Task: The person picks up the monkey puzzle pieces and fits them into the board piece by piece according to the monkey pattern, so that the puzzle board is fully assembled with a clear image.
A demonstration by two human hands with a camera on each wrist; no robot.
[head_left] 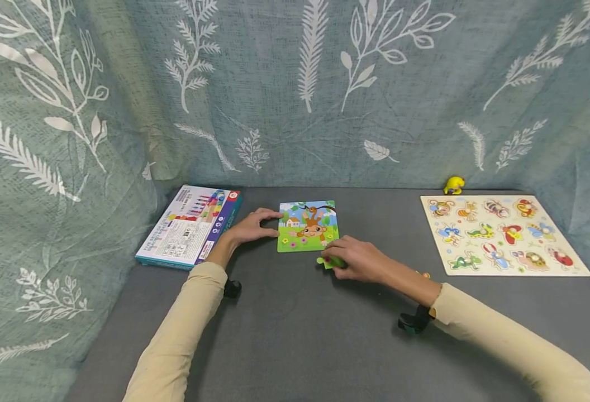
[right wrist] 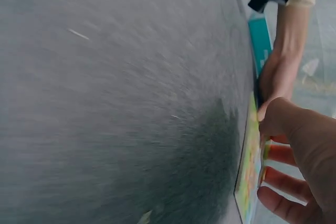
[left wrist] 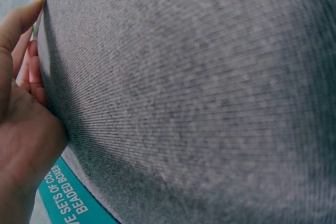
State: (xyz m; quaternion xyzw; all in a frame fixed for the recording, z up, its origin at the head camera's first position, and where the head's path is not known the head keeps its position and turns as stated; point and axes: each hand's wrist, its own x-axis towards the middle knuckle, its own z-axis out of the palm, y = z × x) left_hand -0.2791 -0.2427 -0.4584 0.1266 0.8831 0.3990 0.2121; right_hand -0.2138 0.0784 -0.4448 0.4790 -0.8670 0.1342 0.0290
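Note:
A square jigsaw puzzle with a cartoon monkey, a house and flowers lies flat on the grey table. My left hand is at its left edge, thumb and fingers spread apart and touching the rim; in the left wrist view the thumb meets the board's edge. Just off the puzzle's lower right corner, my right hand pinches a green puzzle piece that has a pink spot. The right fingers cover part of this piece. In the right wrist view the puzzle is seen nearly edge-on beyond the hand.
A white and teal box lies left of the left hand. On the right is a wooden insect puzzle board, with a small yellow toy behind it. Something small and orange shows partly behind the right wrist. A patterned curtain hangs behind the table.

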